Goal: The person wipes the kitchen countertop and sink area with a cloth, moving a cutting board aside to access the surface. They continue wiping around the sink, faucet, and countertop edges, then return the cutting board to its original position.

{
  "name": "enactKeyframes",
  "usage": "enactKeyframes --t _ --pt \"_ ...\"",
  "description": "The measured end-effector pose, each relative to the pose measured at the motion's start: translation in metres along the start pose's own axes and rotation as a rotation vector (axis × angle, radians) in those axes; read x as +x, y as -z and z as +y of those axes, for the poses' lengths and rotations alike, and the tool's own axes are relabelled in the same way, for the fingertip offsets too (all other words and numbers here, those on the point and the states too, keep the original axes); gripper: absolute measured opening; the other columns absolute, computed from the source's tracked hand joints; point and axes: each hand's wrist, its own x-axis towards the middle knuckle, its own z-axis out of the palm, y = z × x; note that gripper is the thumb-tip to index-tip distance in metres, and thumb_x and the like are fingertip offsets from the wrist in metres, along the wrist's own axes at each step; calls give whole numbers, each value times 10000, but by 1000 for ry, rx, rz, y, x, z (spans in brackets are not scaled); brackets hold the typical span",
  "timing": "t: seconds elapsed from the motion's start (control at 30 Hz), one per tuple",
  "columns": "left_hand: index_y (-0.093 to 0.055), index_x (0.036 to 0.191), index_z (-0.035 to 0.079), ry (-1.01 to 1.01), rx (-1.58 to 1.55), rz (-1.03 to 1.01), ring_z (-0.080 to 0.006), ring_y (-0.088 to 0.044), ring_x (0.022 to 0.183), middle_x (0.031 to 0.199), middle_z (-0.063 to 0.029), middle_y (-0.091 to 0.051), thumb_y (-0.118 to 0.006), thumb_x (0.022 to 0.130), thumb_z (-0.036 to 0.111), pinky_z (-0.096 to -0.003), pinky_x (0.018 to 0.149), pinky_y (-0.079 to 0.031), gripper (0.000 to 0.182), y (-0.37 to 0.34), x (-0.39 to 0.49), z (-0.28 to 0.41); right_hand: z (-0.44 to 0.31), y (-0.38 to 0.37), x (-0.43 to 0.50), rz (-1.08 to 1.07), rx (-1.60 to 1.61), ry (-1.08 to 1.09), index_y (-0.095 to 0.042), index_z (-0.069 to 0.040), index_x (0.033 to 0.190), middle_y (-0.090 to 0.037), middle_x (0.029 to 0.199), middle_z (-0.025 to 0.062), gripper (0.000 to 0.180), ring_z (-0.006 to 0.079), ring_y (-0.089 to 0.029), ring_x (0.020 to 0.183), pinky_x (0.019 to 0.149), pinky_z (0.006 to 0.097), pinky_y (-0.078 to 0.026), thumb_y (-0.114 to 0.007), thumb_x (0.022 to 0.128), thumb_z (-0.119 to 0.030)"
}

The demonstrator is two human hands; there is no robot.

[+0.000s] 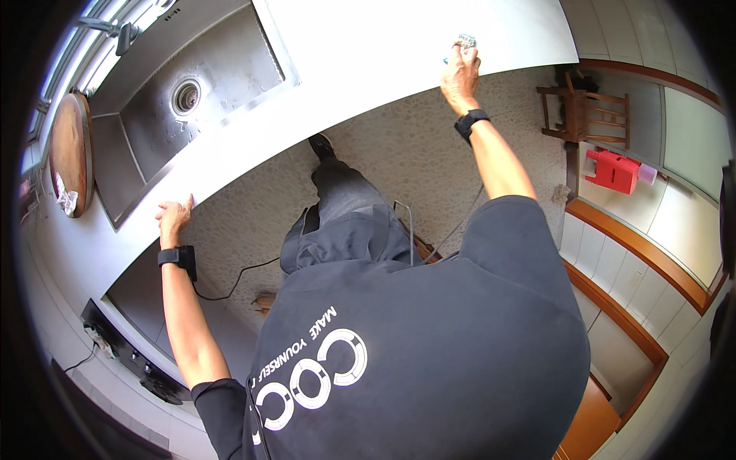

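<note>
My left hand (174,216) rests on the front edge of the white countertop (230,135), beside the near corner of the steel sink (224,57). Its thumb is spread from the fingers, and nothing shows in it. Farther right, my right hand (460,77) reaches over the counter near its right end. Its fingers are closed on a small crumpled cloth or pad (464,41), pale with some blue-green, against the white surface. Part of that piece is hidden by the hand. Each wrist wears a black band.
A round wooden board (70,155) with a crumpled wrapper stands left of the sink, and a faucet (118,31) is behind it. A black cooktop (129,356) lies at the lower left. On the right are a wooden chair (592,112) and a red plastic holder (616,171). A cable (233,287) hangs near my waist.
</note>
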Motion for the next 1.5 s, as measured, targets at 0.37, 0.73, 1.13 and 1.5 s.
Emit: enactKeyframes --t 0.37,0.73,1.13,1.5 --pt "-151 1381 -195 478 -988 -152 -564 -401 1222 1330 -448 -334 -566 818 636 -520 979 -425 1086 81 -46 -5 -147 9 -72 -27 126 421 -508 76 1220 -489 1105 222 476 327 -526 933 790 404 -508 -567 769 -61" --pt "-180 1412 -151 603 -1056 -16 -523 -436 1198 1354 -446 -294 -632 758 653 -509 971 -424 1131 121 -78 -2 -319 12 -143 -167 417 1055 -531 68 1150 -517 1059 159 409 290 -522 966 776 357 -496 -537 774 -94" --pt "-403 1326 -63 702 -1226 294 -438 -458 1214 1344 -299 -424 -648 799 523 -499 991 -402 825 -30 -140 -85 -198 13 -66 8 92 593 -553 25 1177 -509 1113 202 395 357 -525 1027 860 402 -507 -511 784 29" --pt "-151 1437 -112 803 -1361 153 -449 -250 1373 1478 -370 -138 -559 824 627 -490 1089 -285 1043 -133 -121 -90 -288 -10 -133 -47 -85 265 -421 123 1287 -433 1240 283 503 422 -441 1145 1015 468 -372 -478 820 -55"
